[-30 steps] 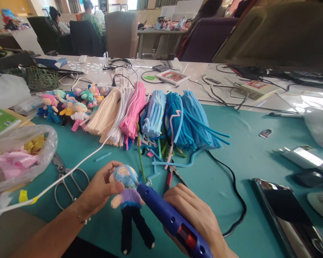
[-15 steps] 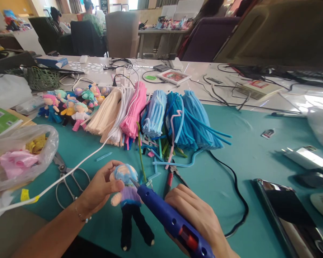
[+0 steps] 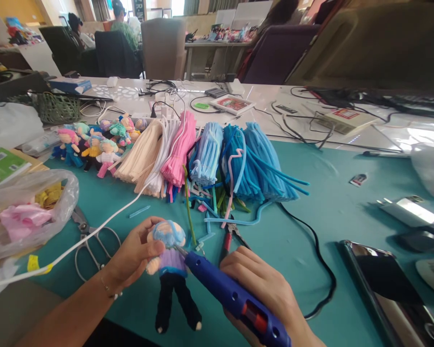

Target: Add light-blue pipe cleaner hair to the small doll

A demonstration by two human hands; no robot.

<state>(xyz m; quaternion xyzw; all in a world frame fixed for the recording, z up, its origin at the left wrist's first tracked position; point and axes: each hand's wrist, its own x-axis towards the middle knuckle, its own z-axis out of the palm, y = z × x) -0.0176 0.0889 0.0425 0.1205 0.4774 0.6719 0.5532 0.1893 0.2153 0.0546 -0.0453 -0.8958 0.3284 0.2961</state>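
Since a second ago you have tipped the doll [image 3: 170, 274] a little, so its black legs swing further toward your left, and the glue gun [image 3: 235, 300] has slid slightly lower and to your right while its tip stays at the doll's neck. Your left hand [image 3: 135, 255] is closed around the doll's head from the side, thumb pressed on the peach face just under the blue hair, fingers behind it. The doll hangs upright from that grip, purple top between your two hands, feet just above the teal mat [image 3: 329, 212]. Your right hand [image 3: 265, 291] is wrapped around the blue glue gun's body, with the metal nozzle pointing up and left to touch the doll where head meets top; I cannot tell whether a finger sits on the trigger.

Just beyond your left hand lie the scissors [image 3: 90, 241], crossed by a white cord [image 3: 94, 231] that runs past your wrist. Just ahead of your right hand rest red-handled pliers [image 3: 228, 237], and a black cable [image 3: 316, 250] curves away beside that hand. Further ahead of both hands are bundles of pipe cleaners [image 3: 210, 154] in cream, white, pink and blue. Well beyond your left hand stands a cluster of finished dolls [image 3: 94, 142], and a clear plastic bag [image 3: 25, 207] sits off to that side.
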